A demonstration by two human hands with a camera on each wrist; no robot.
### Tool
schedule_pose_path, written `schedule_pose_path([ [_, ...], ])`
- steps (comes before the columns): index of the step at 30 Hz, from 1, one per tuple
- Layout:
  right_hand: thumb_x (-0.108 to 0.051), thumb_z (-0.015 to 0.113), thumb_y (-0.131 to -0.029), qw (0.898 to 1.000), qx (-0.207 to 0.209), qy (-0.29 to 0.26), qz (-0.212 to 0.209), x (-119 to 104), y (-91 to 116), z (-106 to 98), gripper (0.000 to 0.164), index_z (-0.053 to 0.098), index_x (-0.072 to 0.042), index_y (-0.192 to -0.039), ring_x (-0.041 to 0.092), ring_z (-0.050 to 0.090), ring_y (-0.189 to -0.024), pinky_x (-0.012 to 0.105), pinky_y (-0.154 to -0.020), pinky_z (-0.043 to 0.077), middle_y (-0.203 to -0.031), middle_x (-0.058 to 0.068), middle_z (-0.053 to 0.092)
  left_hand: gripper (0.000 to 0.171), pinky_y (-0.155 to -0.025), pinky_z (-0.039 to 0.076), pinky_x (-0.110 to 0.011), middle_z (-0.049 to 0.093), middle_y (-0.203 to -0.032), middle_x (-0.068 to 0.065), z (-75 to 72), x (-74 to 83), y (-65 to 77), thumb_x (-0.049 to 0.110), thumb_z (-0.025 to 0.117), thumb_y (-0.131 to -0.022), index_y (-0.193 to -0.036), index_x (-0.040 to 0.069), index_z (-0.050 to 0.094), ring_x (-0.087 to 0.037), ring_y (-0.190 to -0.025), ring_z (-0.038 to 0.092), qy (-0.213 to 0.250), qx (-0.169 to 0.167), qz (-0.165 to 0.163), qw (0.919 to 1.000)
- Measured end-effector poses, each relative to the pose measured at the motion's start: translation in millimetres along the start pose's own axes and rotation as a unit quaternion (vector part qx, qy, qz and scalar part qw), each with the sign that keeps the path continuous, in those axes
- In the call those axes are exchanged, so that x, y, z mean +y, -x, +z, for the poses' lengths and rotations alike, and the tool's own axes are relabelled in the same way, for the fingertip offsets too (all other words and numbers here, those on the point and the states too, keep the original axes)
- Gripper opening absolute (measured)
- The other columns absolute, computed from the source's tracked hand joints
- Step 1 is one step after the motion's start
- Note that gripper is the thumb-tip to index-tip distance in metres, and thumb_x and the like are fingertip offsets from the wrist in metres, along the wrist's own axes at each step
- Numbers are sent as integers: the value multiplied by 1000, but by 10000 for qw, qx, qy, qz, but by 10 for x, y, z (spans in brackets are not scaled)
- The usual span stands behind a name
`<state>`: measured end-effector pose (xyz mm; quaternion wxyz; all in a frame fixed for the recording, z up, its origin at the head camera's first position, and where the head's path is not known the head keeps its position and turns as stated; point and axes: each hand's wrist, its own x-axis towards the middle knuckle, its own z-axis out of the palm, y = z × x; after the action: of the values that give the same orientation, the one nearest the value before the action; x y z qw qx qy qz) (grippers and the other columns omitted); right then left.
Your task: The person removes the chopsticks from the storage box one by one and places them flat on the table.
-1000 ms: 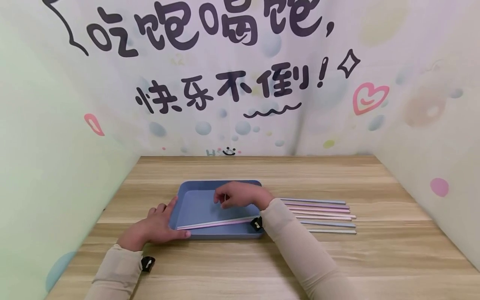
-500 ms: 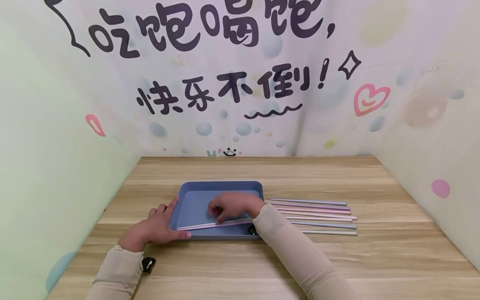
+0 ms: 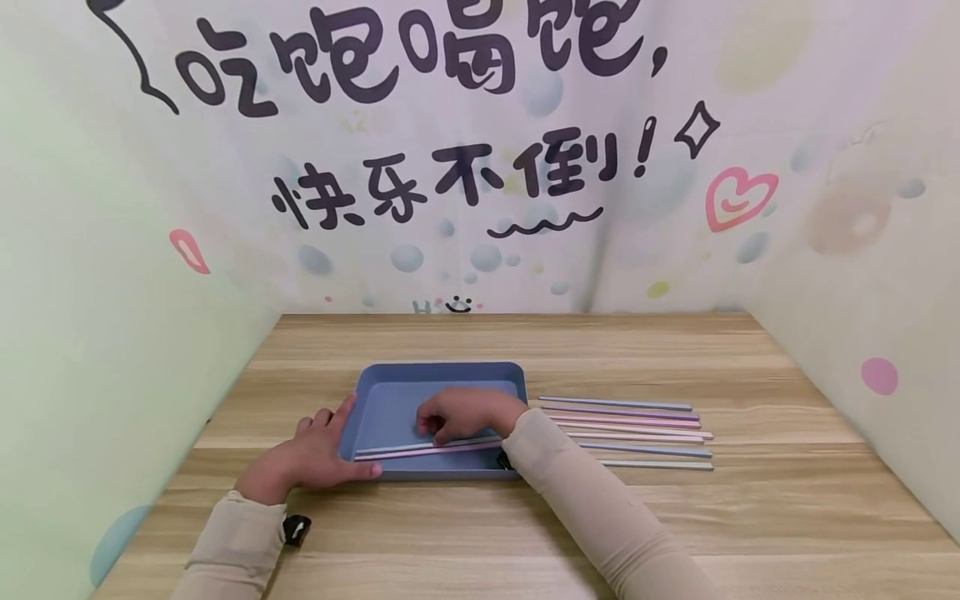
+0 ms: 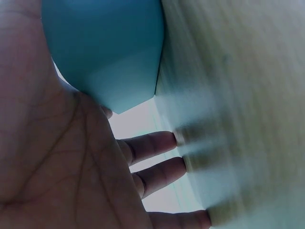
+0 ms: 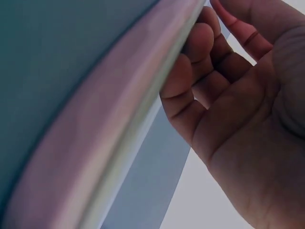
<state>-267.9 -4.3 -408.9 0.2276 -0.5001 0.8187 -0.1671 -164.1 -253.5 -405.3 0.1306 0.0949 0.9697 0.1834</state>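
Observation:
A blue rectangular tray (image 3: 401, 408) lies on the table, with a white-and-pink pair of chopsticks (image 3: 393, 453) along its near side. My left hand (image 3: 318, 454) is spread against the tray's left end, its thumb at the near corner. In the left wrist view three fingertips (image 4: 164, 171) come down to the wood beside the tray wall. My right hand (image 3: 465, 414) is over the tray with bent fingers, fingertips right at the chopsticks. In the right wrist view those fingertips (image 5: 177, 76) meet the sticks' edge; the thumb tip is cut off, so I cannot tell whether it pinches them.
Several more chopsticks (image 3: 637, 427), grey, purple, pink and pale, lie side by side on the wooden table (image 3: 480, 533) right of the tray; my right forearm hides some of their left ends. A printed cloth (image 3: 450, 167) hangs behind the table, with walls on both sides.
My right hand has come down from above the tray to the chopsticks and moved slightly left and nearer. In the last half second it has barely moved. The left hand stays in place.

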Motion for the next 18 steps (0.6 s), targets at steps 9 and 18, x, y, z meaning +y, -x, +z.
schedule_pose_path([
  [9,-2,70,-90,9998,125,133,19,16,-21,22,11,64,-12,-93,8,50,-74,20,-69,41,-78,-5,53,125,-91,41,-60,36,-135,-35,6,2,-3,68,73,-76,-155,-4,9,-51,-115,36,-19,4,39,10000],
  [18,0,68,-90,9988,185,448,35,1,-15,25,15,63,-14,-93,8,49,-72,20,-67,38,-75,-5,49,125,-92,40,-59,36,-135,-35,18,-11,-13,69,72,-76,-155,-4,10,-51,-116,36,15,23,18,10000],
])
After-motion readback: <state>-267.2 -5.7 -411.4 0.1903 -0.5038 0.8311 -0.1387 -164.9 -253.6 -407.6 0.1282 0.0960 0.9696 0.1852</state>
